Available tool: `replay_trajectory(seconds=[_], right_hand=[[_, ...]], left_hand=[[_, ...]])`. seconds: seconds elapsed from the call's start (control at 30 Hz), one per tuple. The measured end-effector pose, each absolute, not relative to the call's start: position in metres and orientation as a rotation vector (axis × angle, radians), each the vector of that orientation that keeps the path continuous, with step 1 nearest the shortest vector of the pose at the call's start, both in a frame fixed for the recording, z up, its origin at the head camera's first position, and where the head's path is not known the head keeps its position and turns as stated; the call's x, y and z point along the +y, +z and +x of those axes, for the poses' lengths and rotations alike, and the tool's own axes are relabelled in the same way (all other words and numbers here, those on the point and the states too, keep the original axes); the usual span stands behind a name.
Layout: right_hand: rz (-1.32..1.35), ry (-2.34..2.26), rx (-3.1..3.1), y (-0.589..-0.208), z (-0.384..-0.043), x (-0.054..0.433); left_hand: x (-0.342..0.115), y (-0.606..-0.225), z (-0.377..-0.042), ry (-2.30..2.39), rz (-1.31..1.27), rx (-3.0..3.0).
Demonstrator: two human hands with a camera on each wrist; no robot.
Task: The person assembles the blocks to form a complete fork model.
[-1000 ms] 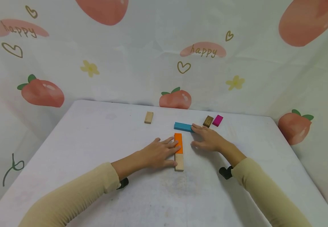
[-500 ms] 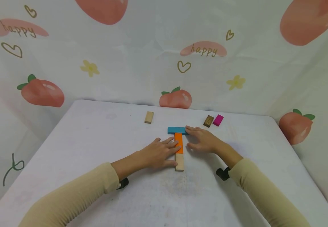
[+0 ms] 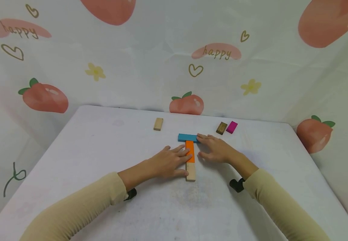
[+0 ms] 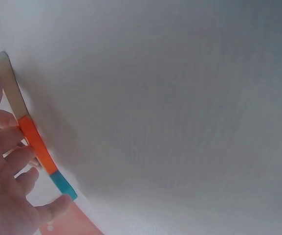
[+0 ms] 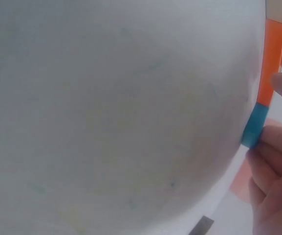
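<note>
In the head view, a blue wooden block (image 3: 187, 137) lies crosswise at the far end of an orange block (image 3: 189, 144). A plain wooden block (image 3: 191, 171) continues the line from the orange one toward the person, so the three form a T. My left hand (image 3: 168, 162) rests its spread fingers on the orange block, its thumb at the plain block's left side. My right hand (image 3: 217, 149) touches the blue block's right end with extended fingers, covering that end; its thumb stays apart from the block. The right wrist view shows those fingertips against the blue block (image 5: 254, 126).
Farther back on the white table (image 3: 116, 140) lie another plain block (image 3: 158, 124), a dark brown block (image 3: 221, 128) and a magenta block (image 3: 232, 127). A white cloth (image 3: 149, 60) printed with fruit hangs behind the table and at its sides.
The blue block has moved left and toward the person, straightened, and now meets the orange block's far end. My right hand moved left with it. My left hand stayed in place.
</note>
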State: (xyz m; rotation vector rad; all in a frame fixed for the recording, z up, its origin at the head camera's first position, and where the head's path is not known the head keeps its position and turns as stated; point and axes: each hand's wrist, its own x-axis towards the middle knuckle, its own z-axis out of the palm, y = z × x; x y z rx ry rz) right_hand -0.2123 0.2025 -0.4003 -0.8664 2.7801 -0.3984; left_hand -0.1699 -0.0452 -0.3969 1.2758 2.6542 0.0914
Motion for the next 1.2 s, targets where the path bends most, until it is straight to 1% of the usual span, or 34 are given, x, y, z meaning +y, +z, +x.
replay_trajectory(seconds=[0.6,1.2], right_hand=[[-0.831,-0.457,2.742,-0.396,-0.213,0.201],[-1.039,-0.414,2.753,-0.398,-0.192,0.194]], left_hand=[[-0.048,-0.397,-0.175,0.132,1.329,2.628],[-0.053,-0.399,-0.175,0.109,1.321,2.628]])
